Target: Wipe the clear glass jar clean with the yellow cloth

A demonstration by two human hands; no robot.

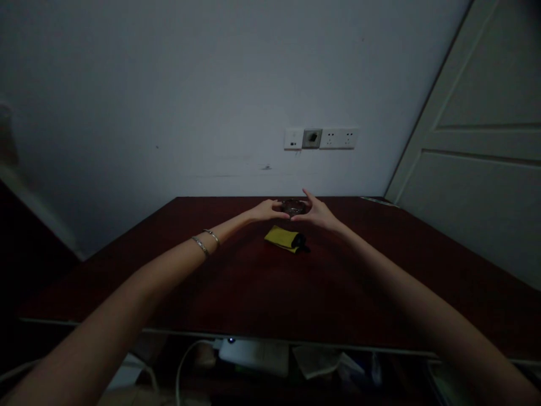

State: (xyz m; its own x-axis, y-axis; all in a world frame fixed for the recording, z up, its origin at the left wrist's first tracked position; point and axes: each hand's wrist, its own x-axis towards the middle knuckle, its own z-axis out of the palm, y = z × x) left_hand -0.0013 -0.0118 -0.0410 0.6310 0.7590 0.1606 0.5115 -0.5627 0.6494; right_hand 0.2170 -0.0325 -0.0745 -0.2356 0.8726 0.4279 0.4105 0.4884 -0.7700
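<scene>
Near the far edge of the dark red table, a small round dark glass ashtray (293,207) is between my two hands. My left hand (269,210), with two silver bracelets on its wrist, grips the ashtray's left side between thumb and fingers. On the opposite side, my right hand (320,214) holds the rim with its thumb low and one finger raised. Just nearer to me lies a folded yellow cloth (281,238) with a black part at its right end; neither hand touches it.
The dark red tabletop (253,293) reaches back to a pale wall (190,113). Sockets and a switch (321,138) sit on that wall. A panelled door (477,146) stands at the right. Under the front edge are a white box (256,355), a white cable (181,366) and papers.
</scene>
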